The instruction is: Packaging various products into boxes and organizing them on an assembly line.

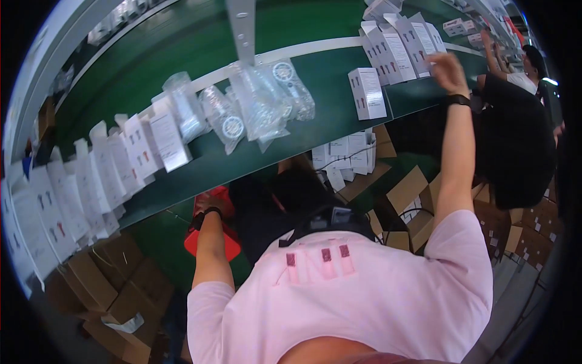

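Green-topped bench, curving across my remote view, with white goods along its length. A cluster of white boxes, printed with tool-like shapes, stands at its right end; a single white box stands upright just beside it, nearer the front edge. Right hand, black band at the wrist: raised at the cluster's right side, fingers loosely bent; I cannot tell whether they touch or grip a box. Left hand, also banded: low before the bench, at a red plastic object; its fingers are too obscured for me to tell their spread or grip. Farther along the bench: clear bubble-wrap packs at mid-length, below a metal post; then a slanting row of white boxes at left. Periphery: an open carton below the bench, brown cartons at lower left, and another person at far right.
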`<action>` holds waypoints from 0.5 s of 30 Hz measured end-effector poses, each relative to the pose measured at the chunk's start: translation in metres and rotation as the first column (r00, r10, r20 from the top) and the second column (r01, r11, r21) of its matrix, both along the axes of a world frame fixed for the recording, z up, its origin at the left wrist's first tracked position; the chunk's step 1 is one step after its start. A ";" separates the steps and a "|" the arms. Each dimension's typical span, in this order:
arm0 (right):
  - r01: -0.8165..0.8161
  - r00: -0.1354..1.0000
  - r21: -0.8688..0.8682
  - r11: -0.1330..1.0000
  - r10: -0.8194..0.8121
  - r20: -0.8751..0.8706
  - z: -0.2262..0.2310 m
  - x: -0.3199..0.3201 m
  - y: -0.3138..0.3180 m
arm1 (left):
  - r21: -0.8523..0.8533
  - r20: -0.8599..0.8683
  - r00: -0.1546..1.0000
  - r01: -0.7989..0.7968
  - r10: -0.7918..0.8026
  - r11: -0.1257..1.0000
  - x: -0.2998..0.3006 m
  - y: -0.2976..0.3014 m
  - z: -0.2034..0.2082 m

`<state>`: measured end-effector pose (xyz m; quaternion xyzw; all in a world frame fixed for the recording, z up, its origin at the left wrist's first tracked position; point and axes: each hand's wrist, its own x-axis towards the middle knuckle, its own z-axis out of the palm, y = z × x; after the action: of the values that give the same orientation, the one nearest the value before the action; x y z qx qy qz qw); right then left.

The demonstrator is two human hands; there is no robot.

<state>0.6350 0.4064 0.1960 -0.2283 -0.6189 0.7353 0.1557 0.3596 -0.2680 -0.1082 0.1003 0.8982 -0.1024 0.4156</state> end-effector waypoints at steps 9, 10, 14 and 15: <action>-0.192 0.699 0.755 0.627 -0.453 0.554 -0.096 -0.023 -0.119 | 0.604 0.633 0.741 -0.292 -0.223 0.742 0.063 0.108 0.035; -0.252 0.632 0.810 0.529 -0.544 0.552 -0.109 -0.021 -0.125 | 0.619 0.665 0.697 -0.316 -0.267 0.719 0.069 0.111 0.064; -0.230 0.434 0.753 0.616 -0.628 0.646 -0.146 -0.020 -0.133 | 0.626 0.731 0.633 -0.474 -0.254 0.619 0.071 0.140 0.184; -0.193 0.518 0.716 0.671 -0.550 0.655 -0.152 -0.024 -0.133 | 0.640 0.746 0.615 -0.556 -0.255 0.530 0.067 0.150 0.207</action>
<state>0.6109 0.2734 0.0437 -0.5393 -0.8166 0.2057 -0.0012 0.4262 -0.1183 0.0992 0.2290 0.5664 0.4321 0.6634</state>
